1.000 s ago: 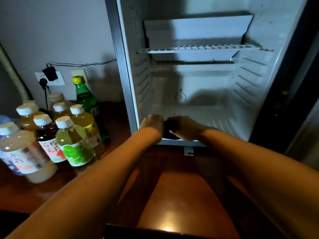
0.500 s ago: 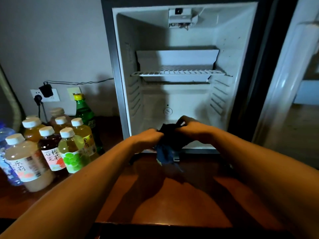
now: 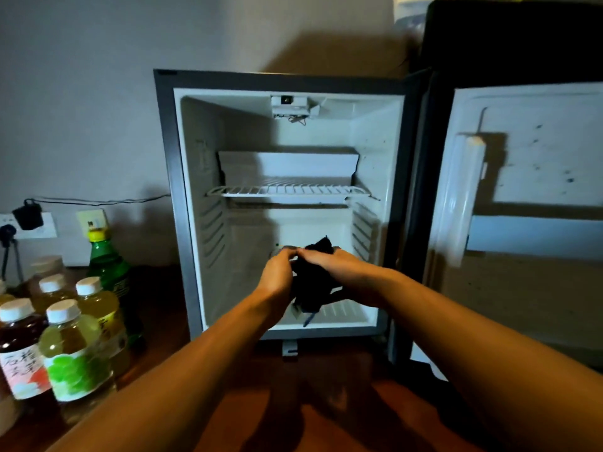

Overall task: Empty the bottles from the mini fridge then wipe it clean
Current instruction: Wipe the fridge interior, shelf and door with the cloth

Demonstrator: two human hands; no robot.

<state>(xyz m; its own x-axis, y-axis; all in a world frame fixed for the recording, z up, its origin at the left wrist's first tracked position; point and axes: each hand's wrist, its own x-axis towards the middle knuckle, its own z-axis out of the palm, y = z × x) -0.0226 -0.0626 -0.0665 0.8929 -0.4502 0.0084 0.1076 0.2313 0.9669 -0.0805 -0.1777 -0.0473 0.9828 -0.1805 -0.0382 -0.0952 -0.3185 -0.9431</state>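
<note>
The mini fridge (image 3: 182, 197) stands open in front of me with a white inside and no bottles in it. One wire shelf (image 3: 287, 190) sits halfway up. A dark cloth (image 3: 313, 285) hangs bunched in front of the lower compartment. My left hand (image 3: 277, 272) and my right hand (image 3: 329, 262) both grip it, close together. Several drink bottles (image 3: 75, 347) stand grouped on the wooden surface at the left, among them a green one (image 3: 107, 269).
The fridge door (image 3: 528, 190) is swung wide open to the right, its inner panel spotted. A wall socket with a black plug (image 3: 27, 216) and a cable sits behind the bottles. The wooden surface (image 3: 326, 415) runs under my arms.
My hands have lifted the dark cloth off the fridge floor and hold it up in front of the lower compartment. The view has pulled back and risen, showing the whole fridge and door.
</note>
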